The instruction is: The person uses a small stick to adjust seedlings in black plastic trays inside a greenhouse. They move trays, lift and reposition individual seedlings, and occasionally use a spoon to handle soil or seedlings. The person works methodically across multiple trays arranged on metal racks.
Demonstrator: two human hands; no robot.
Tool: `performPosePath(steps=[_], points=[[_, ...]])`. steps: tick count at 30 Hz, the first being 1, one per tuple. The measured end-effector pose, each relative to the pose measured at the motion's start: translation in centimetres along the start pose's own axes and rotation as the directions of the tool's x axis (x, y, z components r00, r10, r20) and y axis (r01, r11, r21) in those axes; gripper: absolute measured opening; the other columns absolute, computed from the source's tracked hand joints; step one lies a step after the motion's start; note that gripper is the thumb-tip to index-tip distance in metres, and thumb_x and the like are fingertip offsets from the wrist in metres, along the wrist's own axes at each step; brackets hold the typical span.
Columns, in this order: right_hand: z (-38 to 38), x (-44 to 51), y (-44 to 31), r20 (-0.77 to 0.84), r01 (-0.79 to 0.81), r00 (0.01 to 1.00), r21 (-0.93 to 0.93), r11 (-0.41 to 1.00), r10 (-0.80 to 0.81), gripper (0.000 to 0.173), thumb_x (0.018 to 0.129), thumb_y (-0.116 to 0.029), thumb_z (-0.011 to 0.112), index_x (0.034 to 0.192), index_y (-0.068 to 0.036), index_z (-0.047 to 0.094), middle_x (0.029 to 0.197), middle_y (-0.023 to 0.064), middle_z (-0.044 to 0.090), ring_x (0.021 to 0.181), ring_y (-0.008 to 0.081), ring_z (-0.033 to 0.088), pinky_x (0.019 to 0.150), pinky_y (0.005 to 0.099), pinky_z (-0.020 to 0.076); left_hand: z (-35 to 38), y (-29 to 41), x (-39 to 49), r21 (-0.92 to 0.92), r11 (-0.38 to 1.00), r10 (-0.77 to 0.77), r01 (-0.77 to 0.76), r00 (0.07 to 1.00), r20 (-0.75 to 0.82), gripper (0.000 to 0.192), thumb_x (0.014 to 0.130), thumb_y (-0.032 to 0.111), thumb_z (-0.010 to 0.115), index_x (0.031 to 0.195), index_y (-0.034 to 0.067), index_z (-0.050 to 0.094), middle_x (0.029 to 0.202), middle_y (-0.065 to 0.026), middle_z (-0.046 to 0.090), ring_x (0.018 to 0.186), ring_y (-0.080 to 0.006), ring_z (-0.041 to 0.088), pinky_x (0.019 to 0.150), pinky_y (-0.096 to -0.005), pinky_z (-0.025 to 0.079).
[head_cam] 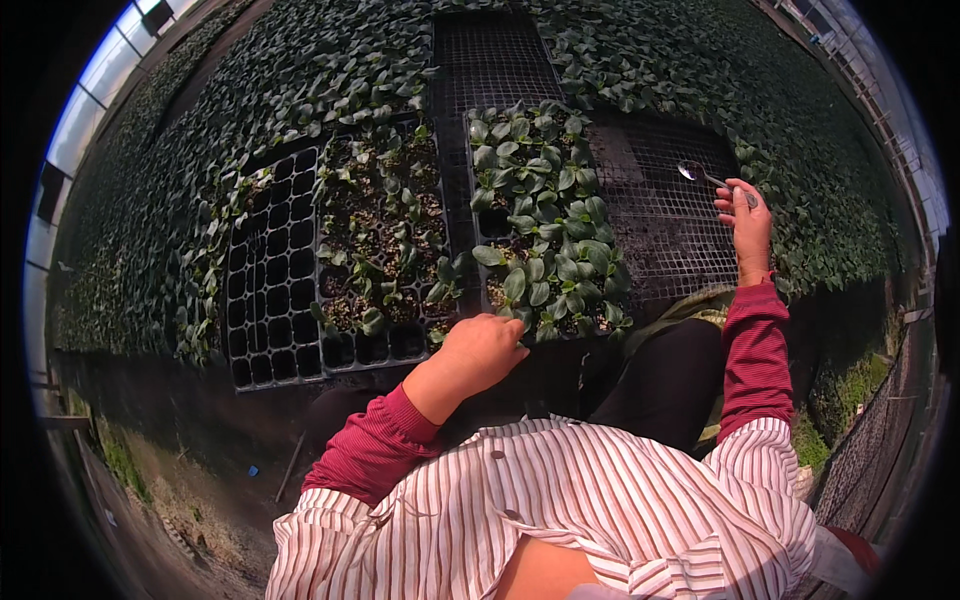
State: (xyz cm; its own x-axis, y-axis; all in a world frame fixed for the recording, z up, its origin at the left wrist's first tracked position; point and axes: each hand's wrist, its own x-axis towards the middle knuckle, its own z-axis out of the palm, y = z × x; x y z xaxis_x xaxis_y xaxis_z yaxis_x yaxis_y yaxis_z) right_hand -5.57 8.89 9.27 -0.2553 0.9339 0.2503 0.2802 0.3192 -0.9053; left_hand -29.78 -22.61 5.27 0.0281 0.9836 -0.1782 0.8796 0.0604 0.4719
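A metal spoon (pixel 694 172) is gripped by its handle in my right hand (pixel 750 217), raised over bare wire mesh (pixel 667 202) on the right. My left hand (pixel 480 346), back side up with bent fingers, is at the near left corner of a tray of dense leafy seedlings (pixel 555 217). Its fingertips are partly hidden, so I cannot tell whether they pinch a leaf or stem. Left of that hand lies a black cell tray of sparser seedlings (pixel 386 225), some near cells showing no plant. One dark cell (pixel 493 223) shows at the dense tray's left side.
An unplanted black plug tray (pixel 274 270) sits at the left. Massed seedlings (pixel 322 67) spread behind and to both sides, with another mesh patch (pixel 491 60) at the back. My knee (pixel 667 367) is against the bench's front edge. A blue scrap (pixel 253 471) lies on the ground.
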Motion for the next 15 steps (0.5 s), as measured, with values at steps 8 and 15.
performPosePath(steps=[8,15], points=[[28.0,4.7,0.3,0.399,0.597,0.778,-0.227,0.769,-0.486,0.02,0.083,-0.017,0.051,0.099,-0.009,0.058,0.095,0.0085,0.06,0.085,0.0263,0.057,0.072,0.0327,0.0473,-2.7,0.6,-0.6,-0.087,0.987,0.126,-0.135,0.987,-0.095,0.022,0.073,0.021,0.06,0.081,0.002,0.053,0.083,-0.0091,0.055,0.081,-0.0263,0.055,0.068,-0.0351,0.047],[31.2,1.4,-0.5,0.643,0.755,0.524,-0.047,0.654,-0.559,0.017,0.081,-0.012,0.052,0.097,-0.007,0.058,0.093,0.0103,0.06,0.087,0.0272,0.057,0.076,0.0326,0.0459,-2.9,-1.1,-1.1,-0.13,0.989,0.057,-0.066,0.996,-0.071,0.024,0.073,0.021,0.06,0.086,0.002,0.054,0.086,-0.0099,0.056,0.082,-0.0258,0.055,0.069,-0.034,0.047]])
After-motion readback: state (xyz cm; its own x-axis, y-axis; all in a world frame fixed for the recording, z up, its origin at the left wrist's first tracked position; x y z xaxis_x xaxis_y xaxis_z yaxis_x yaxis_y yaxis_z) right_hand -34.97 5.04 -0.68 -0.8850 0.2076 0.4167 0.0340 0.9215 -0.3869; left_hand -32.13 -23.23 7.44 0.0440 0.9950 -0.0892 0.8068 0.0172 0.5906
